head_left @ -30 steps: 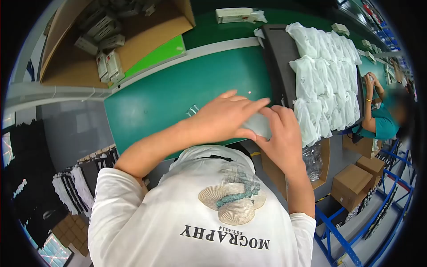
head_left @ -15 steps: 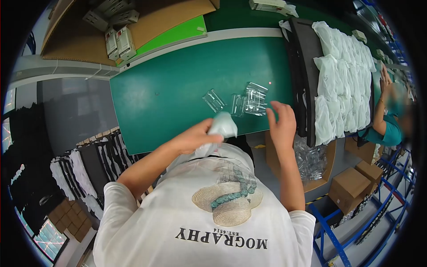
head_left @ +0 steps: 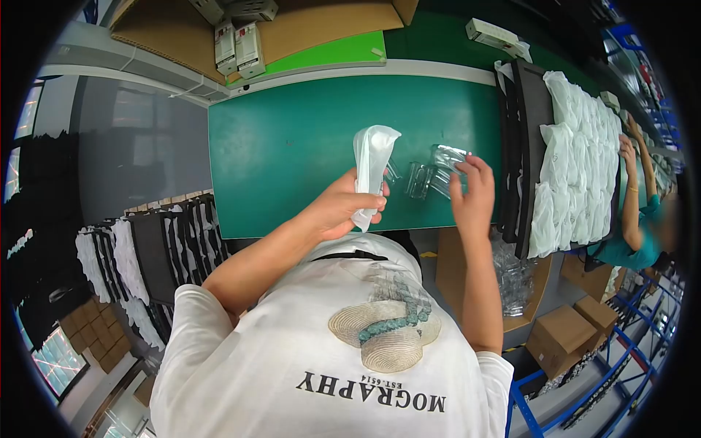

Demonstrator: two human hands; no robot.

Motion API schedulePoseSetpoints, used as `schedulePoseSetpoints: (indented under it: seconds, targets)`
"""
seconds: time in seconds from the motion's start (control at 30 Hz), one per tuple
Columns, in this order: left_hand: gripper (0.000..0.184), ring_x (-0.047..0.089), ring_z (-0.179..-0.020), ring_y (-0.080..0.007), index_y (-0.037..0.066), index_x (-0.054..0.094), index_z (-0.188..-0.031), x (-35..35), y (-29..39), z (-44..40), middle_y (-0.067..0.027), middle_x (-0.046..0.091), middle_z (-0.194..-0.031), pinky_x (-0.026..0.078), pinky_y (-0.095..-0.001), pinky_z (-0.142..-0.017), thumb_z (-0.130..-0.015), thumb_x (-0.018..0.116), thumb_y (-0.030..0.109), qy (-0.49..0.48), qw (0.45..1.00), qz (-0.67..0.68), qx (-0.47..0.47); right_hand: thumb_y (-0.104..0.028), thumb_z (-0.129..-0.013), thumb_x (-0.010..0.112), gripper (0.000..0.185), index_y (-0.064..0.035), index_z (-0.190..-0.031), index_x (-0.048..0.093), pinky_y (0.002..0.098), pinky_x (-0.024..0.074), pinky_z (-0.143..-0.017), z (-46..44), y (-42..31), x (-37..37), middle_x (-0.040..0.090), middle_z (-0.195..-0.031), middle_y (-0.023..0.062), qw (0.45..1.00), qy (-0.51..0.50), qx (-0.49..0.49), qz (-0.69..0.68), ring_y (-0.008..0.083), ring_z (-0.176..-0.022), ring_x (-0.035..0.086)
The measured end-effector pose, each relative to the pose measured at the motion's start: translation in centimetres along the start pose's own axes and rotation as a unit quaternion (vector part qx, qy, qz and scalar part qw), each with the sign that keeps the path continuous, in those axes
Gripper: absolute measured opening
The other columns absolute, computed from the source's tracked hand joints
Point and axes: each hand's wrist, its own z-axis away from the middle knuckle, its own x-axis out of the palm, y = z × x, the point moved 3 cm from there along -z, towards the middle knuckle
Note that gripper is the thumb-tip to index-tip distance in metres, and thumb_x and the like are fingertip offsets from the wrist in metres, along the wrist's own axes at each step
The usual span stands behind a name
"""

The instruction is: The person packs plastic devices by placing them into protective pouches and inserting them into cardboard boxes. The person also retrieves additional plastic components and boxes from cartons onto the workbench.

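Left hand [head_left: 342, 210]: closed round one white pouch [head_left: 372, 164], held over the worktop [head_left: 292, 146]. Right hand [head_left: 476, 196]: fingers parted and curved, at clear pieces [head_left: 418, 180] on the worktop, contact unclear. Dark tray [head_left: 533, 102] of wrapped pouches [head_left: 577, 168]: worktop's right end.

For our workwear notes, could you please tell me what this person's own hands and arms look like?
The left hand and right hand wear no gloves, and no ring or watch shows. The short white fabric sleeves look plain and leave both forearms bare.
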Motion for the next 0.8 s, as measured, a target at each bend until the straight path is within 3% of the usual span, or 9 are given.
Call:
schedulePoseSetpoints:
  seconds: [0.03, 0.1, 0.13, 0.2, 0.23, 0.33, 0.43, 0.67, 0.8]
  targets:
    - [0.057, 0.053, -0.079, -0.0145, 0.011, 0.036, -0.13, 0.1, 0.3, 0.0, -0.0057, 0.051, -0.101, 0.047, -0.0301, -0.063, -0.082, 0.066, 0.002, -0.003, 1.0, -0.001, 0.003, -0.009, -0.077, 0.068, 0.025, -0.0034, -0.1, 0.062, 0.0387, 0.0466, -0.084, -1.0, -1.5, -2.3, 0.056, -0.11, 0.0141, 1.0, 0.003, -0.003, 0.002, 0.0317, -0.099, 0.056]
    - [0.058, 0.055, -0.087, -0.015, 0.009, 0.035, -0.13, 0.6, 1.0, -0.2, -0.0065, 0.051, -0.106, 0.048, -0.0306, -0.068, -0.081, 0.065, 0.0, 0.002, 0.997, -0.057, 0.056, -0.005, -0.078, 0.065, 0.018, -0.0016, -0.095, 0.062, 0.0364, 0.0473, -0.084, -2.9, -5.1, -6.0, 0.057, -0.108, 0.0149, 0.977, -0.158, -0.02, -0.139, 0.0306, -0.099, 0.057]
    - [0.058, 0.055, -0.09, -0.0152, 0.008, 0.035, -0.13, 0.9, 1.2, -0.3, -0.0069, 0.052, -0.108, 0.049, -0.0308, -0.071, -0.08, 0.064, -0.001, 0.003, 0.993, -0.085, 0.081, -0.005, -0.078, 0.065, 0.018, -0.0016, -0.095, 0.062, 0.0364, 0.0473, -0.084, -3.6, -6.3, -7.0, 0.057, -0.108, 0.0149, 0.979, -0.154, -0.02, -0.134, 0.0306, -0.099, 0.057]
    - [0.062, 0.054, -0.097, -0.0169, 0.008, 0.031, -0.133, 2.5, 1.4, -0.6, -0.0079, 0.05, -0.113, 0.049, -0.0318, -0.074, -0.08, 0.064, -0.001, -0.013, 0.985, -0.141, 0.096, -0.002, -0.076, 0.065, 0.033, -0.003, -0.109, 0.06, 0.0332, 0.049, -0.08, -4.0, -9.7, -7.6, 0.055, -0.109, 0.0139, 0.949, -0.23, -0.139, -0.164, 0.0258, -0.091, 0.06]
    - [0.066, 0.053, -0.103, -0.0186, 0.008, 0.028, -0.136, 3.5, 1.6, -0.7, -0.0088, 0.049, -0.118, 0.049, -0.0327, -0.078, -0.08, 0.063, -0.002, -0.019, 0.974, -0.196, 0.112, -0.002, -0.076, 0.065, 0.033, -0.003, -0.109, 0.06, 0.0332, 0.049, -0.08, -4.1, -10.7, -7.4, 0.055, -0.109, 0.0139, 0.951, -0.226, -0.14, -0.158, 0.0258, -0.091, 0.06]
    - [0.075, 0.049, -0.115, -0.0218, 0.007, 0.021, -0.141, 5.0, 1.8, -0.8, -0.0111, 0.045, -0.127, 0.047, -0.0345, -0.085, -0.079, 0.063, -0.002, -0.033, 0.949, -0.27, 0.162, 0.0, -0.073, 0.068, 0.055, -0.0065, -0.125, 0.051, 0.0307, 0.0504, -0.076, -4.9, -12.0, -6.3, 0.052, -0.113, 0.0129, 0.959, -0.165, 0.032, -0.227, 0.0208, -0.084, 0.06]
    - [0.085, 0.041, -0.127, -0.0248, 0.006, 0.012, -0.145, 5.7, 2.0, -0.6, -0.0139, 0.039, -0.135, 0.044, -0.0364, -0.094, -0.077, 0.063, -0.002, -0.044, 0.925, -0.306, 0.222, -0.003, -0.073, 0.071, 0.064, -0.0083, -0.131, 0.043, 0.0326, 0.0524, -0.072, -4.6, -11.7, -5.7, 0.048, -0.118, 0.0146, 0.97, -0.118, 0.024, -0.21, 0.0223, -0.083, 0.06]
    - [0.096, 0.034, -0.132, -0.0265, 0.002, -0.001, -0.146, 7.1, 1.8, -0.1, -0.0189, 0.031, -0.14, 0.039, -0.0362, -0.101, -0.072, 0.061, 0.003, -0.079, 0.95, -0.269, 0.14, -0.004, -0.07, 0.077, 0.072, -0.0092, -0.134, 0.044, 0.0288, 0.0511, -0.071, -3.9, -11.8, -5.0, 0.048, -0.118, 0.0123, 0.988, -0.017, -0.01, -0.156, 0.0179, -0.081, 0.059]
    - [0.083, 0.04, -0.128, -0.024, 0.001, 0.013, -0.145, 7.4, 1.6, -0.6, -0.0162, 0.04, -0.135, 0.041, -0.0351, -0.099, -0.077, 0.062, 0.006, -0.042, 0.924, -0.316, 0.21, -0.005, -0.069, 0.079, 0.074, -0.0084, -0.134, 0.044, 0.0287, 0.0512, -0.069, -4.2, -11.9, -5.0, 0.048, -0.118, 0.0128, 0.992, -0.011, -0.01, -0.126, 0.0178, -0.083, 0.058]
